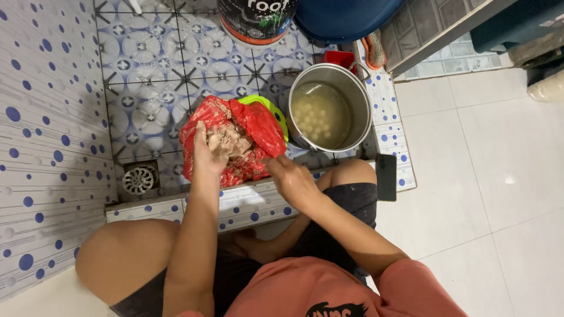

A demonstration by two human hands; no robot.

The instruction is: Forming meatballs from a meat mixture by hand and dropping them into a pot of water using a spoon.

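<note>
Paste (229, 140), pale brown and lumpy, fills a red plastic bag (258, 126) that sits on the tiled floor (158, 64) just past a low tiled kerb (247, 205); the bag's mouth is folded back, which keeps the contents exposed and within reach. Left hand (207, 154) is sunk into the paste with fingers curled around a lump. Right hand (291, 176) pinches the bag's near edge, apparently to steady it. A green bowl (271, 110) shows behind the bag (its contents are hidden). Just beside it stands a steel pot (358, 103) holding cloudy liquid with many small pale balls. A floor drain (138, 179) lies left of the bag. A dark phone (386, 177) rests on the kerb's right end, well apart from the wet work.
</note>
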